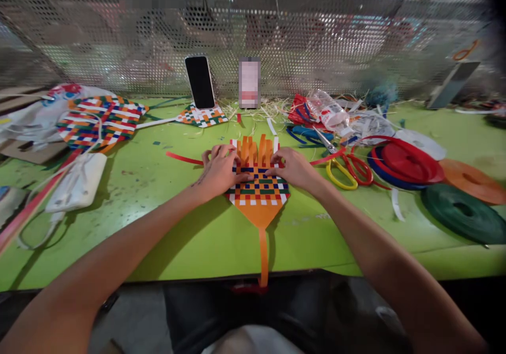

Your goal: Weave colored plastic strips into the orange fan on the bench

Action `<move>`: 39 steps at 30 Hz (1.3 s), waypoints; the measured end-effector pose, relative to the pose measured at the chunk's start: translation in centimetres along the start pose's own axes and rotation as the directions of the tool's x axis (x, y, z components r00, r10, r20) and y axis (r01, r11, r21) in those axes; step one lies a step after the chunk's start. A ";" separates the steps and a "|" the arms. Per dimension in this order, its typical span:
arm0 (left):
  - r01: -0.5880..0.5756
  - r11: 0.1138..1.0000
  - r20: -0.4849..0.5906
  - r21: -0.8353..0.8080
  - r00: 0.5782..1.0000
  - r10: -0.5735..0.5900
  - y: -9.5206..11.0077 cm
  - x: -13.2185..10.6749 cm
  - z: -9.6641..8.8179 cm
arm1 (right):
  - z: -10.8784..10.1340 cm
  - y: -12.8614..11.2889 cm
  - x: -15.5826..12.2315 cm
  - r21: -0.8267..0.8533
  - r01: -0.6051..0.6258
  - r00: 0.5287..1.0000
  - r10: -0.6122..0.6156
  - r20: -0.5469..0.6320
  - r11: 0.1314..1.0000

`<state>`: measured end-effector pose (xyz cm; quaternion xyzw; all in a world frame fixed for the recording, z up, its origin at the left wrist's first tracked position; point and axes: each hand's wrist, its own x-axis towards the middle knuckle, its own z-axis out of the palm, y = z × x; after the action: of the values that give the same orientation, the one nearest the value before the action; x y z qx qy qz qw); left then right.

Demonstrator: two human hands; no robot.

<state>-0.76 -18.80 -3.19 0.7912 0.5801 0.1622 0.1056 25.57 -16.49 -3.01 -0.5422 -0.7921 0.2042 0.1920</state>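
Weave (259,192) sits mid-frame between left hand (219,170) and right hand (293,167), curled, can't tell if pinching; long axis vertical, tail (263,254) down.

Woven piece (260,190): smooth, plastic-looking strips. Desk (150,243): smooth, glossy. Backing screen (158,53): perforated metal. Bottle (331,112): clear, glossy plastic.

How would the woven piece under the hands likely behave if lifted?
The woven piece is probably light, since its strips look thin and flat. It may flex springily rather than flop, as the red strip juts out both sides in a gentle curve. Its far edge could loosen, because the orange strip ends there look unwoven.
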 end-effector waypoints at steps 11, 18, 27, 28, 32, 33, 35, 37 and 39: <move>-0.003 1.000 -0.047 0.025 0.999 0.005 0.8 -0.5 -0.3 | 0.1 -0.5 -0.1 0.001 -0.029 0.999 0.029 -0.017 1.000; -0.047 0.996 -0.119 0.075 0.991 0.055 0.7 -1.5 0.3 | 0.2 -0.2 -0.3 0.043 -0.016 0.999 0.017 -0.028 0.999; -0.118 0.970 -0.049 0.214 0.990 0.132 1.8 -2.7 0.0 | -1.1 -0.4 -0.9 0.011 0.073 0.988 -0.074 0.137 0.997; -0.123 0.966 -0.048 0.229 0.989 0.137 1.9 -2.7 0.0 | -1.1 -0.5 -1.0 -0.008 0.066 0.988 -0.064 0.143 0.998; -0.122 0.956 -0.064 0.266 0.987 0.144 2.0 -2.9 0.2 | -1.0 -1.0 -1.2 -0.030 0.024 0.992 -0.020 0.125 0.999; -0.120 0.957 -0.061 0.264 0.988 0.141 2.0 -2.9 0.3 | -1.0 -1.2 -1.2 -0.027 0.014 0.992 -0.011 0.123 1.000; -0.114 0.962 -0.053 0.250 0.990 0.131 1.9 -2.9 0.5 | -1.1 -1.4 -1.3 -0.025 0.008 0.992 -0.005 0.124 1.000; -0.110 0.966 -0.055 0.235 0.991 0.126 1.8 -2.9 0.7 | -1.1 -1.6 -1.4 -0.028 0.000 0.992 0.003 0.125 1.000; -0.113 0.968 -0.068 0.226 0.989 0.132 1.8 -2.9 0.9 | -1.1 -1.7 -1.4 -0.028 -0.013 0.992 0.017 0.123 1.000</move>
<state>0.32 -22.09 -3.75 0.8249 0.5485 0.1354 -0.0174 25.28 -18.24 -1.28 -0.5371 -0.8010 0.2279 0.1337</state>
